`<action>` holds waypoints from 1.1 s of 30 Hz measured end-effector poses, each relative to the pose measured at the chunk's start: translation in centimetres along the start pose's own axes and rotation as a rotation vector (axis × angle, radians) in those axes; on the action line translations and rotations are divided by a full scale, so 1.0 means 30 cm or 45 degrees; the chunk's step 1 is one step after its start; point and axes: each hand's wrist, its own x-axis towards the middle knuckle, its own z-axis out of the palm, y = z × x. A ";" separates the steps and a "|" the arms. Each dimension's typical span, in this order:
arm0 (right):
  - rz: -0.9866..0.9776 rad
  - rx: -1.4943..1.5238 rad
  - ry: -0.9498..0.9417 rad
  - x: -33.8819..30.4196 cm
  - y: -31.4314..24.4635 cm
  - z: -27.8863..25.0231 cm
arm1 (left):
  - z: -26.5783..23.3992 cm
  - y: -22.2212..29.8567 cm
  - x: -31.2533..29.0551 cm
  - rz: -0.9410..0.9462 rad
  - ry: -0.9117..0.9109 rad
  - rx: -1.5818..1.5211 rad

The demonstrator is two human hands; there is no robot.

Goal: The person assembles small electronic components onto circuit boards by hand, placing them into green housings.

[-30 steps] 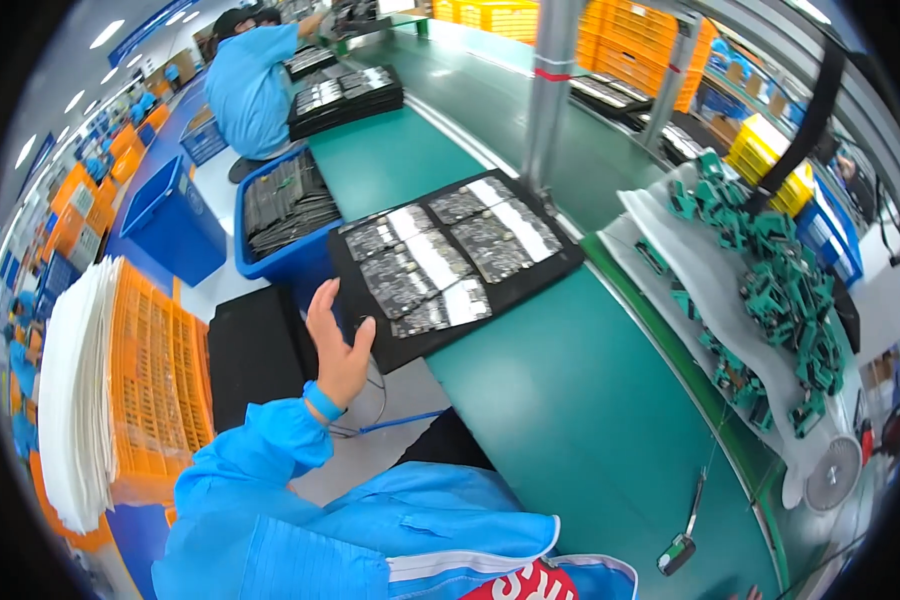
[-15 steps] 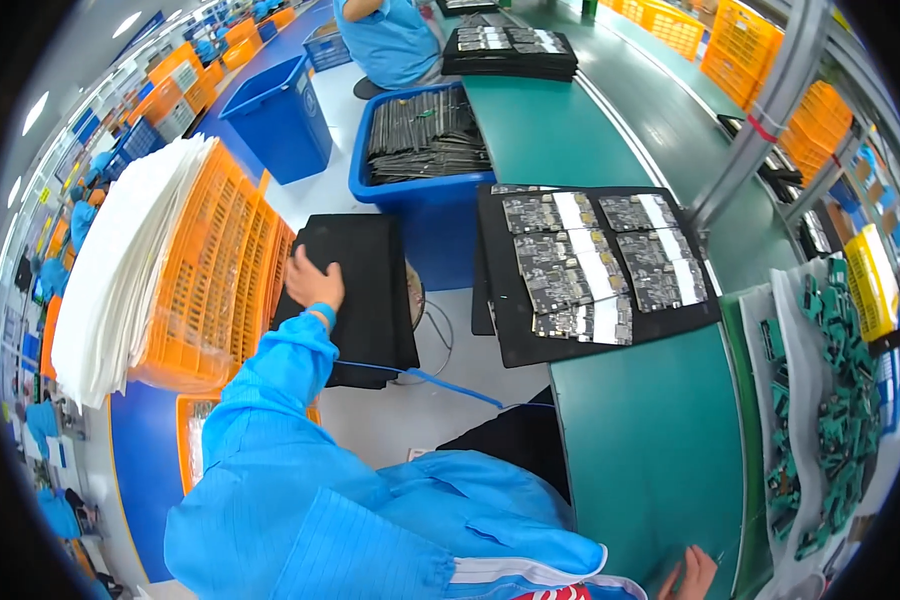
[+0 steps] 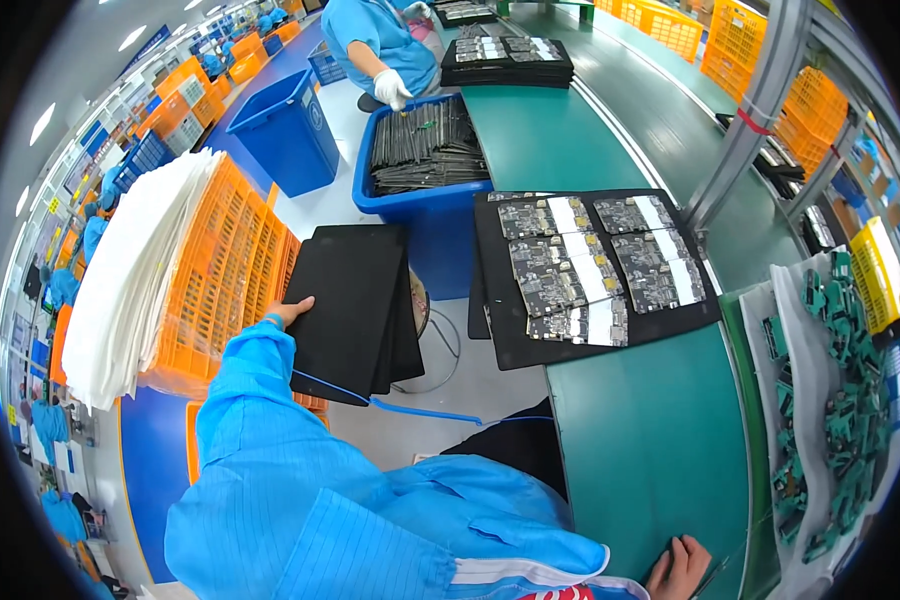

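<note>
My left hand (image 3: 292, 311) is closed on the left edge of a black flat sheet (image 3: 345, 300), thumb on top. The sheet lies slightly askew over other black sheets (image 3: 404, 340), which rest on a round stool partly hidden beneath. A blue cord (image 3: 425, 411) runs from near my left sleeve across to the bench. At the lower right, my right hand (image 3: 678, 568) rests on the green bench (image 3: 650, 430) with its fingers curled; a thin dark line shows beside it, and what it holds, if anything, cannot be made out.
Circuit boards with white strips (image 3: 570, 265) lie on a black sheet (image 3: 525, 352). A blue bin (image 3: 420, 205) holds dark strips. Orange crates (image 3: 235, 260) with white sheets (image 3: 130, 270) stand left. Green boards (image 3: 840, 420) fill racks right. A co-worker's gloved hand (image 3: 392, 88) hovers over the bin.
My left hand has gone from lying over the sheets to gripping the top one's left edge, and that sheet has shifted askew. My right hand's fingers have curled. A co-worker's gloved hand has appeared.
</note>
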 end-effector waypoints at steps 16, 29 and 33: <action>-0.068 0.185 -0.141 0.012 -0.069 -0.122 | -0.263 0.105 -0.138 0.474 -0.555 -1.833; 0.067 1.777 0.042 0.262 -0.306 0.076 | 0.177 0.741 -1.225 0.646 -1.918 -2.015; 0.327 2.619 0.351 0.213 -0.300 -0.012 | 0.347 0.707 -1.415 0.682 -2.240 -1.841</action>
